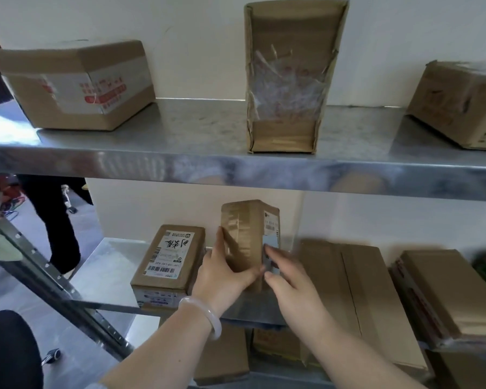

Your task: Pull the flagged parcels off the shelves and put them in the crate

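Head view: lower shelf (107, 276), frame centre, carries the upright parcel (246, 234). Left hand (225, 276) grips its left side, fingers (222, 240) flat along it, thumb across the front. Right hand (295, 287) pinches its right edge, on the grey sticker (272, 242).

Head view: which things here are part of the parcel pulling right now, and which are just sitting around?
In the job:
upright parcel
its blue tag
left hand and right hand, both holding that parcel

Lying about:
labelled parcel
flat box
tall box
taped box
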